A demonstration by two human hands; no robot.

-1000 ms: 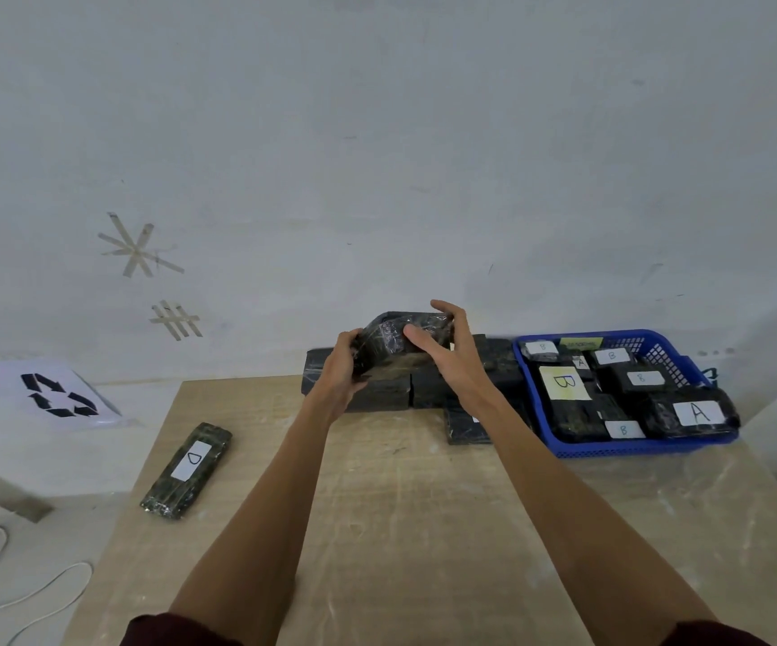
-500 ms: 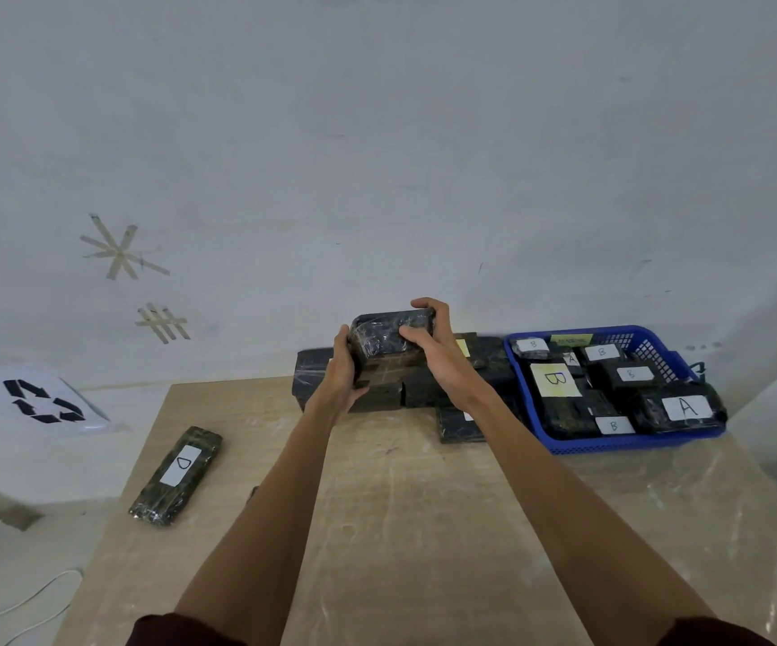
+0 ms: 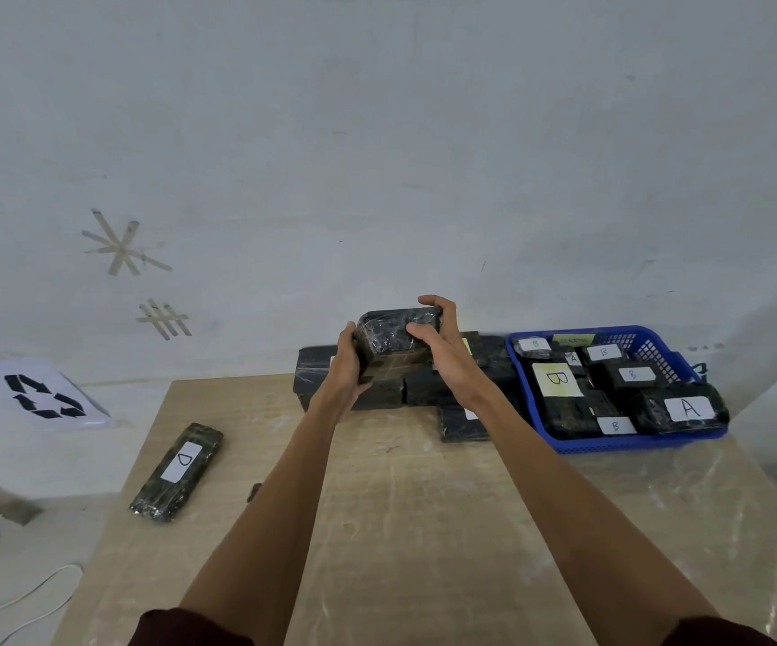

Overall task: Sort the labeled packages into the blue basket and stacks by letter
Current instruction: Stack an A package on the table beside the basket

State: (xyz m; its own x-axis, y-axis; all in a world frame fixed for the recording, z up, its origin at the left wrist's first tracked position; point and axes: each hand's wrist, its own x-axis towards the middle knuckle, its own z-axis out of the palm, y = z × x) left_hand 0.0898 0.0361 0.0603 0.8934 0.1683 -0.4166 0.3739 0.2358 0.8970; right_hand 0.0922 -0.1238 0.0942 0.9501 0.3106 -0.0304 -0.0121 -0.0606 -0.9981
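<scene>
A black plastic-wrapped package [image 3: 388,335] is held above the pile of dark packages [image 3: 416,387] at the table's far edge. My left hand [image 3: 347,366] grips its left end and my right hand [image 3: 437,342] grips its right end, thumb on the near face. No label shows on the side facing me. The blue basket [image 3: 657,342] stands at the far right, holding several packages labelled A and B. A long package labelled D [image 3: 179,470] lies alone at the table's left edge.
The wooden table [image 3: 400,529] runs from the wall toward me. A lone package [image 3: 463,421] lies in front of the pile. A recycling-symbol sheet [image 3: 43,396] sits off the table to the left, and a white cable [image 3: 18,594] lies on the floor.
The held package has turned from tilted to nearly level over the pile, and both hands have shifted their hold on its ends. The view has moved slightly.
</scene>
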